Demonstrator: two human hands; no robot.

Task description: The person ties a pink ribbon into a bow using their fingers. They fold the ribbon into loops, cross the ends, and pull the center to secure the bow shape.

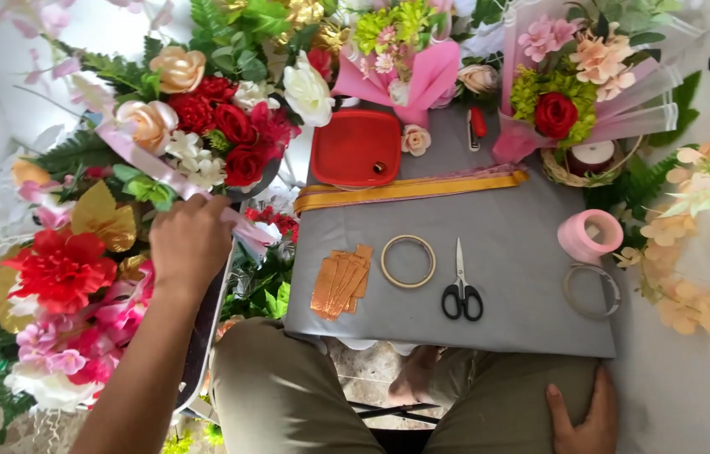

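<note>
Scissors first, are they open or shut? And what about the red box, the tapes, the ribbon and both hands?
Scissors: shut, lying flat on the grey board.
Red box: lid on.
Tape ring: lying flat.
Pink ribbon roll: on its side.
Gold ribbon: laid out straight.
Left hand: at the pink ribbon on the flowers.
Right hand: resting on the knee, empty.

A table [498,286] stands ahead of the seated person's knees. On it, a pair of scissors [461,290] lies near the middle, a tape ring [408,261] just to its left, and a stack of paper strips [341,280] left of that. A square lid [357,148] sits at the far left, with a folded ribbon [410,188] just before it. A ribbon roll [589,235] rests at the right edge. A flower arrangement [120,210] stands left of the table, with the left hand [191,244] on it. The right hand [583,420] rests on the right knee.
</note>
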